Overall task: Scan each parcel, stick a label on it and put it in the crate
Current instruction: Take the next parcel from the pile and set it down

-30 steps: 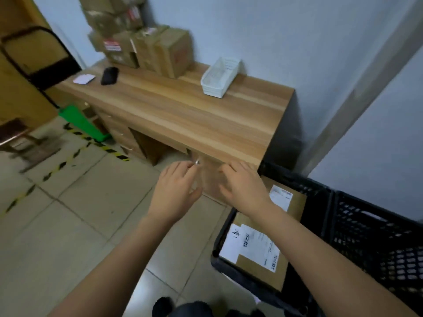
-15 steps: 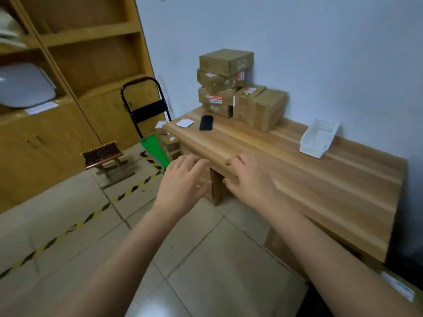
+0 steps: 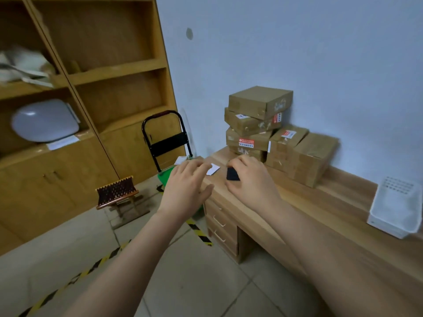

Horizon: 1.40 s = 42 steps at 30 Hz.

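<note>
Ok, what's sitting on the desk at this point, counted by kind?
Cardboard parcels: 6
Black handheld device: 1
White paper slip: 1
White plastic basket: 1
Total: 9
</note>
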{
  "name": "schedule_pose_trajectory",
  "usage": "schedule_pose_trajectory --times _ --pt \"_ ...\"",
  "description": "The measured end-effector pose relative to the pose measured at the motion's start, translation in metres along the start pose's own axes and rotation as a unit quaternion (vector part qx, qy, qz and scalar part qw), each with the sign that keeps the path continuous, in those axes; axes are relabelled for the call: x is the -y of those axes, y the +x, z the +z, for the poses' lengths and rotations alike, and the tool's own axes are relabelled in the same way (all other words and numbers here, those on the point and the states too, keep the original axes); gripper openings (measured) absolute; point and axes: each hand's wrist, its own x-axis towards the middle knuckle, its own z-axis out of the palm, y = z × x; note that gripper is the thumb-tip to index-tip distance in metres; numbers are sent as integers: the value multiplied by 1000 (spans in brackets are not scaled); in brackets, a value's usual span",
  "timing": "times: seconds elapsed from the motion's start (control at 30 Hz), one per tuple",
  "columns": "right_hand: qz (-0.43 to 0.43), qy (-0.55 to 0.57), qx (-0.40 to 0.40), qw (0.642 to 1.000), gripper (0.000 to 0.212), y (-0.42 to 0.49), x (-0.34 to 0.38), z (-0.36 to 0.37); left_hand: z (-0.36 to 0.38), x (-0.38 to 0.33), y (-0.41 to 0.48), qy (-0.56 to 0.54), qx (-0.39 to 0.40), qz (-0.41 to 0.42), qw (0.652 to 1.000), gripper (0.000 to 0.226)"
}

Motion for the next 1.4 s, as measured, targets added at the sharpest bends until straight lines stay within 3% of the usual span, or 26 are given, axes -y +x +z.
schedule_pose_trajectory --times 0.3,0.63,0.83,1.07,1.2,1.4 --pt "45 -38 3 998 36 119 -54 62 97 77 114 -44 3 20 999 42" --pt "194 -90 -47 976 34 247 -104 98 199 156 275 -155 0 125 980 41" --pt "258 -102 -70 958 30 297 -139 107 246 172 358 -197 17 164 966 40" --pt "307 -91 -114 940 40 357 -210 112 301 167 441 -220 24 159 962 45" --pt "345 -100 -132 924 59 384 -243 108 323 166 485 -227 64 141 962 56" --pt "477 -38 -87 874 121 392 -289 123 374 186 525 -255 124 63 957 86"
